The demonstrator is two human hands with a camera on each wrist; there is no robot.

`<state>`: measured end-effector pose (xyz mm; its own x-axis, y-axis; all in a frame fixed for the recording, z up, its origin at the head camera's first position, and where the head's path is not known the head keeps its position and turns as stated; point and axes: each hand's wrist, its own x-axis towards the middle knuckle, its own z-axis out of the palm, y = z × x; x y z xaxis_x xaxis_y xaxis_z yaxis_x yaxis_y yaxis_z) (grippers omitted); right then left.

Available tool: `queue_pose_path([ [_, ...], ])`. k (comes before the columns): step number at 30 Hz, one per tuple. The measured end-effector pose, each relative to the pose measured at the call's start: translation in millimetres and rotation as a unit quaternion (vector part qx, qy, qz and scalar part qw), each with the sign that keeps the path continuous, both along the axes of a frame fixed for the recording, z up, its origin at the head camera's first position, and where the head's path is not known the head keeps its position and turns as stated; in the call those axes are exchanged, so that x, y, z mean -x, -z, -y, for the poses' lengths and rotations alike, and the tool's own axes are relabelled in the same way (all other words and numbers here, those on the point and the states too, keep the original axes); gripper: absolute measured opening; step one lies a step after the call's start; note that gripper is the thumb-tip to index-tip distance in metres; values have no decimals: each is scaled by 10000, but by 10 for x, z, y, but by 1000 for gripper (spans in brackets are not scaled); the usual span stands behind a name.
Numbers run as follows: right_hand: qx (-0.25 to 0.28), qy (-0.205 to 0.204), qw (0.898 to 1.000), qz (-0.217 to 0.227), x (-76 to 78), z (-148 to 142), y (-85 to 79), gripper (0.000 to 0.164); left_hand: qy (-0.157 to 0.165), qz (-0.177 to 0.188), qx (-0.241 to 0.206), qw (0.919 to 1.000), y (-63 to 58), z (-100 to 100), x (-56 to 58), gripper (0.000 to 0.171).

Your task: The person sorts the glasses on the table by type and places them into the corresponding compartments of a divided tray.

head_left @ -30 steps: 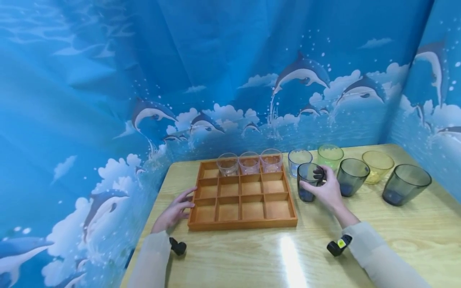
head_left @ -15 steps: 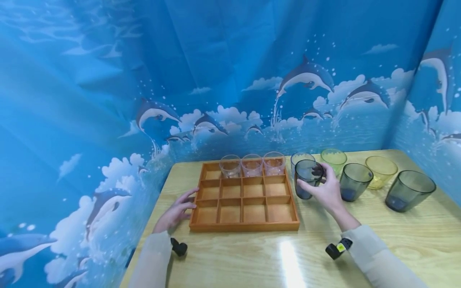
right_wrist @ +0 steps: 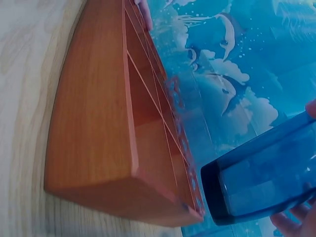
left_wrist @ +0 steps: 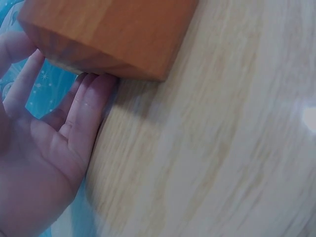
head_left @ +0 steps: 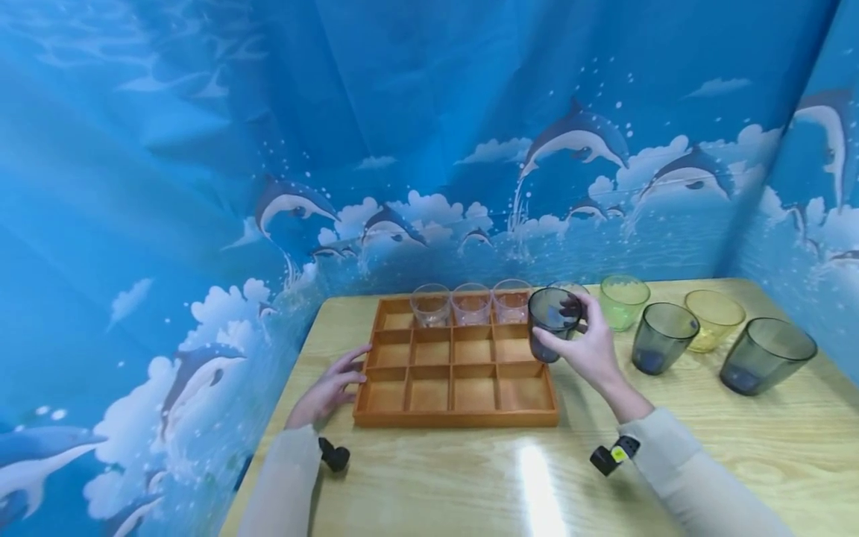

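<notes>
My right hand [head_left: 590, 350] grips a dark, see-through drinking glass [head_left: 549, 335], thumb in front and fingers behind. The glass is raised over the right edge of a wooden compartment box [head_left: 456, 421]; in the right wrist view the glass [right_wrist: 266, 173] is apart from the box [right_wrist: 94, 113]. Three clear, pinkish glasses, among them the leftmost glass [head_left: 430, 307], stand along the box's back row. With fingers extended, my left hand [head_left: 329, 391] touches the box's left side. In the left wrist view, fingertips of the left hand [left_wrist: 49, 153] meet the box's wall [left_wrist: 108, 39].
On the table right of the box stand a green glass [head_left: 624, 302], a yellow glass [head_left: 713, 321], a smaller grey glass [head_left: 663, 339] and a wider grey glass [head_left: 766, 358]. A blue-tinted glass [head_left: 567, 286] is mostly hidden behind the held one. A dolphin-print curtain [head_left: 416, 134] rises behind.
My right hand has lifted the dark glass off the table and carried it left, to the box's right edge. The left hand stays at the box's side.
</notes>
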<state>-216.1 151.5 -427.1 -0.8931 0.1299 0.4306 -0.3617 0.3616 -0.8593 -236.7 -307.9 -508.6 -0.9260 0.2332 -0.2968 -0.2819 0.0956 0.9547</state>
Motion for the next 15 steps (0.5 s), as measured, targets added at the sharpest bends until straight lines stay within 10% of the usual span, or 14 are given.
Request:
queue_pose_path([
  [15, 110, -807, 9966, -90, 86, 420, -36, 78, -128, 93, 167, 9997, -21, -19, 23, 54],
])
